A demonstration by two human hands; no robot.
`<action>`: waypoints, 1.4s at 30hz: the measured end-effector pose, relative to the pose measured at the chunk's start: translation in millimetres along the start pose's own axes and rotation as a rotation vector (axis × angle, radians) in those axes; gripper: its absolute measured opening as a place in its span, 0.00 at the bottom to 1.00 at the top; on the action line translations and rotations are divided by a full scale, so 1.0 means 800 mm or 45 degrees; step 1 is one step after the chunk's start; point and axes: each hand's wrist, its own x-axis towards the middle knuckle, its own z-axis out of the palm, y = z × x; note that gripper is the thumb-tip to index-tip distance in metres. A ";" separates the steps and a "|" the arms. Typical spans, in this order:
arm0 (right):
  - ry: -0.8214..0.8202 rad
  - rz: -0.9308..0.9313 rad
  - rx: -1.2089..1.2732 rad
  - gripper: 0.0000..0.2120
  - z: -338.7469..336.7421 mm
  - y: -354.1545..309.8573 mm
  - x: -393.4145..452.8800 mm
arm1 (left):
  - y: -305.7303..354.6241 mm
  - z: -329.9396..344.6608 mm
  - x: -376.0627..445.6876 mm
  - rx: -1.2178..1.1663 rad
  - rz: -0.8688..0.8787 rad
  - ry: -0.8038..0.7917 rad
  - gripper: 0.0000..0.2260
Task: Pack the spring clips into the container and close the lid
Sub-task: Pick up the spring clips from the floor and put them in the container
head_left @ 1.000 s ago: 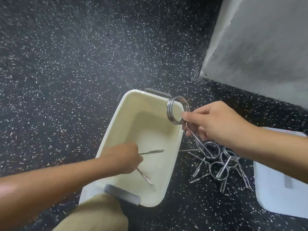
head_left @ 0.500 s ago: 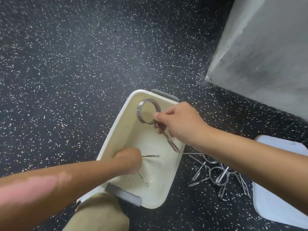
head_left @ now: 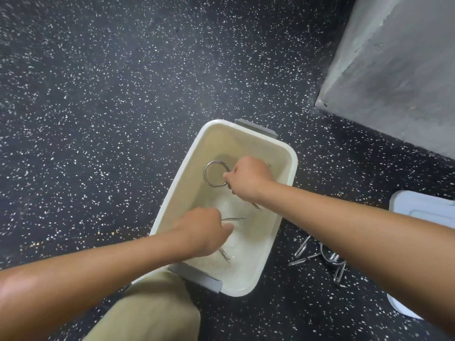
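Note:
A cream rectangular container with grey latches stands open on the speckled floor. My right hand is inside it near the far end, shut on a metal spring clip whose ring shows to the hand's left. My left hand is inside the near half, closed over a second spring clip; only its two prongs stick out. A pile of loose spring clips lies on the floor right of the container, partly hidden by my right forearm. The white lid lies at the right edge.
A grey concrete block fills the upper right corner. My knee in khaki trousers presses against the container's near end. Dark speckled floor stretches to the left and back.
My right hand carried its spring clip from above the container's right rim down into the container. My left hand stayed inside on its clip.

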 end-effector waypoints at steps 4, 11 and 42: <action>0.029 0.058 -0.158 0.16 0.016 0.000 0.009 | 0.002 0.000 -0.023 -0.123 0.052 0.083 0.23; -0.015 0.114 -0.162 0.06 0.034 0.007 0.017 | 0.003 -0.010 -0.054 -0.236 0.098 0.125 0.23; 0.252 0.256 0.230 0.18 -0.179 0.175 -0.266 | 0.131 -0.173 -0.217 0.380 0.628 0.018 0.19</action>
